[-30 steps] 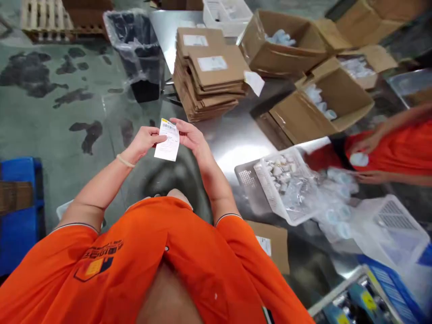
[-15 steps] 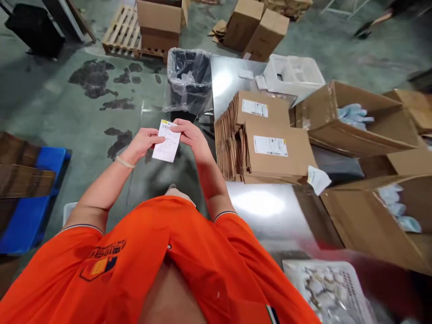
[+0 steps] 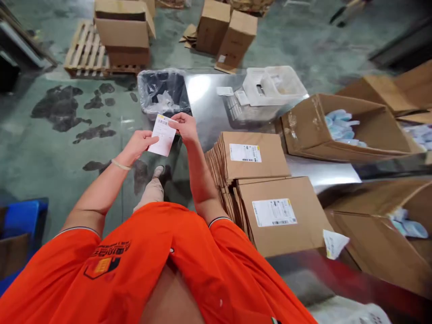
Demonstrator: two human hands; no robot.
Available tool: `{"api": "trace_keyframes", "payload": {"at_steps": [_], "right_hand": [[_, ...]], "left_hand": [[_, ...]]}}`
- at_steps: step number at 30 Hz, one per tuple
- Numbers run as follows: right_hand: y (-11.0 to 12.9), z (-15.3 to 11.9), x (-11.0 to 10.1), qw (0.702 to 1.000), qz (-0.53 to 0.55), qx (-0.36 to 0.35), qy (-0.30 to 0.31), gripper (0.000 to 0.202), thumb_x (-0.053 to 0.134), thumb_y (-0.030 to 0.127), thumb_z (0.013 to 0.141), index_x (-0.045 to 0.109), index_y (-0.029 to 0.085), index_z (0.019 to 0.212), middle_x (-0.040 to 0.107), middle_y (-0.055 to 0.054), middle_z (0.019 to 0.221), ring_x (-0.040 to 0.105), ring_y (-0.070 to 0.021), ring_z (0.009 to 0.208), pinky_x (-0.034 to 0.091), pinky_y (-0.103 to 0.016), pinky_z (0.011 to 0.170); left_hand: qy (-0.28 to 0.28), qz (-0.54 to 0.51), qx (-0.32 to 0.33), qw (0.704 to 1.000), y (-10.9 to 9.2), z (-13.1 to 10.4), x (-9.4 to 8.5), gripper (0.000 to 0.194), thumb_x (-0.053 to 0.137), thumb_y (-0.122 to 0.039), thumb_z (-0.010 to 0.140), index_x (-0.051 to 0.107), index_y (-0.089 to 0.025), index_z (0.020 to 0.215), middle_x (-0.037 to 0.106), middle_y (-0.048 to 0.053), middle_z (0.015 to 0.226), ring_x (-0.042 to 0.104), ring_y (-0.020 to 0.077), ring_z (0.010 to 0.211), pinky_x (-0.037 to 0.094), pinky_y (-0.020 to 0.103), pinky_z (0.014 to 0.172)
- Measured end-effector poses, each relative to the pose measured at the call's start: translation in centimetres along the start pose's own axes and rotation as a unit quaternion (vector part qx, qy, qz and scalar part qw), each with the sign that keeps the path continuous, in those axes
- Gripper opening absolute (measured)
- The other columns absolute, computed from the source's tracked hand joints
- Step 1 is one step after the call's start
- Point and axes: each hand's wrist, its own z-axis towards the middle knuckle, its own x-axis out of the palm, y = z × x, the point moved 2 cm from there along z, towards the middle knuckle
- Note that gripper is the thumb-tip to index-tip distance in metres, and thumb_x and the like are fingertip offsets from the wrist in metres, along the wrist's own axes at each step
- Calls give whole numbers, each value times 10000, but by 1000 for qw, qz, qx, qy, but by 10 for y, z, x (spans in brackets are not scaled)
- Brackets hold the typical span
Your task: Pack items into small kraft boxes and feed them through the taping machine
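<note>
A white shipping label [image 3: 163,138] with a barcode and a yellow mark at its top is held up in front of me. My left hand [image 3: 141,143] pinches its left edge between thumb and fingers. On the upper right corner, my right hand [image 3: 185,127] has closed its fingertips. To the right, flattened cardboard boxes stand in two stacks on the metal table; the nearer stack [image 3: 286,234] and the farther stack [image 3: 263,168] each have a printed label on top. Beyond my hands is a black bin [image 3: 182,96] lined with clear plastic.
White plastic baskets [image 3: 266,108] stand at the table's far end. Open cartons [image 3: 357,153] with pale blue rolled items line the right side. A crumpled label [image 3: 335,244] hangs by the near stack. A wooden pallet [image 3: 81,49] lies far left, a blue pallet [image 3: 20,225] near left.
My view has shifted rightward, and the table and bin now lie closer beneath me. A foot shows below. Both hands keep hold of the label.
</note>
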Motion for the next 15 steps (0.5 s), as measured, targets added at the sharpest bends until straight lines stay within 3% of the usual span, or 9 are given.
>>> {"api": "trace_keyframes", "payload": {"at_steps": [5,9,11,13,15], "right_hand": [[-15,101,-64,983,23,-52,-174,397,957,447,674,652,212,770,640,52,689,593,-134,692,515,-243,651],[-33,164,-134,941,-29,-79,-327,358,895,490,750,669,214,770,653,39,722,615,-163,759,531,-285,745],[-44,176,-179,890,-100,-42,-443,254,799,440,857,699,208,833,687,9,803,651,-192,857,549,-313,849],[-60,173,-220,811,-173,34,-558,162,692,342,944,731,186,965,740,-66,991,678,-233,1014,550,-364,990],[-85,161,-245,731,-226,133,-630,228,654,256,971,731,145,1154,728,-192,1264,658,-299,1222,518,-451,1119]], "left_hand": [[91,65,4,994,-22,159,37,279,864,-407,750,703,-179,729,610,-20,593,557,137,566,499,271,582],[137,152,5,979,-51,273,79,187,802,-226,823,662,-161,717,582,-39,596,496,105,582,440,238,578],[137,194,14,971,-68,324,103,170,752,-167,842,649,-160,707,560,-46,587,473,101,590,410,225,566],[127,212,16,969,-86,371,132,143,708,-161,868,648,-163,738,570,-47,610,504,112,611,437,226,572],[146,194,10,970,-103,412,174,106,682,-159,886,641,-169,789,590,-46,652,553,126,641,504,243,601]]}}
